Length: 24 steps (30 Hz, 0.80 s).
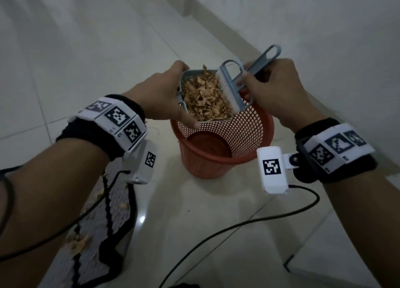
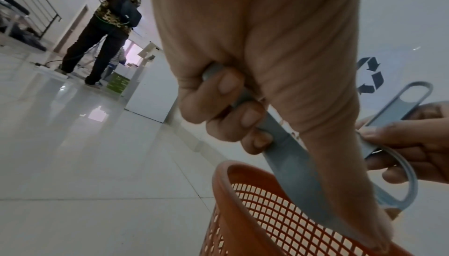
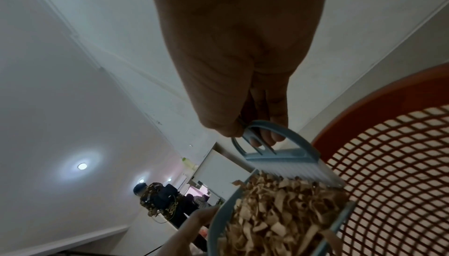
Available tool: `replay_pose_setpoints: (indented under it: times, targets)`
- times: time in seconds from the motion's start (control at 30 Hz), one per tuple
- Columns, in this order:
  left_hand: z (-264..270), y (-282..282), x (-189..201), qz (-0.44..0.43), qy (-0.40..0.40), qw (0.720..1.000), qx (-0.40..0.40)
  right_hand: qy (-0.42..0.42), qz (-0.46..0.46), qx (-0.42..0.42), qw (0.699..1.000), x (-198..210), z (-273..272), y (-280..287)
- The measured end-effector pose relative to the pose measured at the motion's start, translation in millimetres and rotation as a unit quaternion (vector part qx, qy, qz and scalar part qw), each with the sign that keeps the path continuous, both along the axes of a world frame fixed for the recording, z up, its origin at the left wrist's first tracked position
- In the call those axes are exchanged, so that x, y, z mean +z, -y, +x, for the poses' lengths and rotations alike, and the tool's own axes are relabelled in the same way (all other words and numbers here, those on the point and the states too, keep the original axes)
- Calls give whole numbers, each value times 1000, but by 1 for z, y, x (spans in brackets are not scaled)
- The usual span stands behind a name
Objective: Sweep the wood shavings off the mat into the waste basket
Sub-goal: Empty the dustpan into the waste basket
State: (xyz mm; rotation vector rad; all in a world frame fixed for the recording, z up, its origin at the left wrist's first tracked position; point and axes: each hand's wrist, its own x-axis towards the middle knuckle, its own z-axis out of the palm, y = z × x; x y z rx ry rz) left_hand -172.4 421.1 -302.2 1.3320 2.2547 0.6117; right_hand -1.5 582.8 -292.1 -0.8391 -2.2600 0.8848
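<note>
My left hand [image 1: 166, 95] grips a grey dustpan [image 1: 187, 74] heaped with tan wood shavings [image 1: 203, 97]. The pan is tilted, its open lip over the rim of the orange mesh waste basket [image 1: 216, 160]. In my right hand [image 1: 266, 86] is a small grey brush [image 1: 230, 88], held by its handle, white bristles against the shavings at the pan's right side. From below, my left hand's fingers [image 2: 228, 87] curl round the dustpan's underside [image 2: 296, 173] above the basket [image 2: 243, 212]. The right wrist view shows the brush [image 3: 279, 156] on the shavings [image 3: 279, 216]. The patterned mat [image 1: 108, 233] lies at lower left with loose shavings [image 1: 79, 242].
The basket stands on glossy white floor tiles near a wall skirting [image 1: 238, 39] at the right. Black cables [image 1: 238, 227] trail over the floor in front of it. A person [image 2: 104, 29] stands far off by a white cabinet [image 2: 150, 87].
</note>
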Motion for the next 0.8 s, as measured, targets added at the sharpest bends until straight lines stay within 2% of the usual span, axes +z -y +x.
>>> replay_pose_setpoints:
  times: [0.17, 0.37, 0.53, 0.8]
  targets:
    - [-5, -8, 5, -21, -101, 993, -50, -33, 9, -29, 999, -20, 24, 11]
    - [-7, -18, 2, -27, -226, 967, -116, -43, 7, -66, 997, -33, 41, 21]
    - [-8, -23, 4, 4, -266, 954, -137, -43, 57, -42, 997, -31, 50, 28]
    - [-7, -22, 13, -1, -328, 934, -143, -56, 55, -48, 996, -29, 48, 31]
